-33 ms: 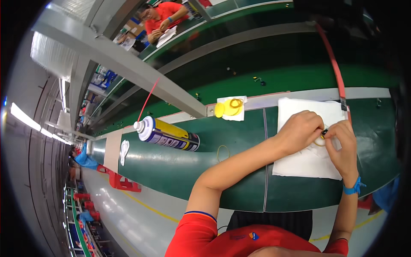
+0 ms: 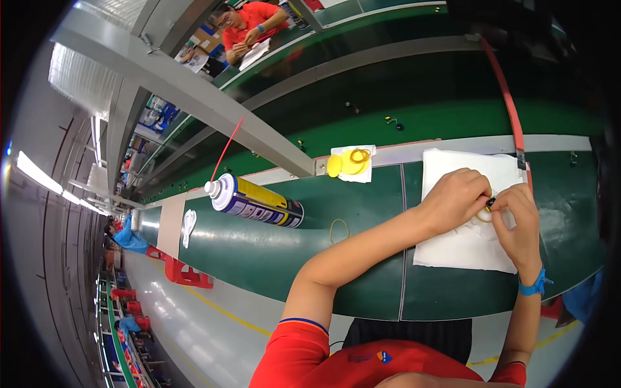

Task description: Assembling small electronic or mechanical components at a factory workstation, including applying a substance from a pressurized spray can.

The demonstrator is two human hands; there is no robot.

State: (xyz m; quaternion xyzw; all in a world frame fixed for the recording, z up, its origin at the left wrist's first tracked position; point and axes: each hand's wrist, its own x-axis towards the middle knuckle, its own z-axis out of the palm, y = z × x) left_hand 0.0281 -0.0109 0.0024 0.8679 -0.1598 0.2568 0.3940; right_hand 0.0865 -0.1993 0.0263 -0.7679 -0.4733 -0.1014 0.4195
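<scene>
Over a folded white cloth on the green bench, both my hands come together at a small black part. My left hand has its fingers curled and its fingertips closed at the part's left side. From the right, my right hand pinches the same part between thumb and fingers. A blue band circles my right wrist. Just below the part, a small pale round piece with a yellowish ring shows between the hands; my fingers partly hide it, and I cannot tell whether it is joined to the part.
A spray can with a red straw stands left of my left forearm, near a rubber band. Yellow discs and bands lie on a white pad by the metal rail. Beyond runs a green belt with small parts; a co-worker sits across.
The whole view has shifted very slightly. Both my hands stay closed at the small black part above the cloth.
</scene>
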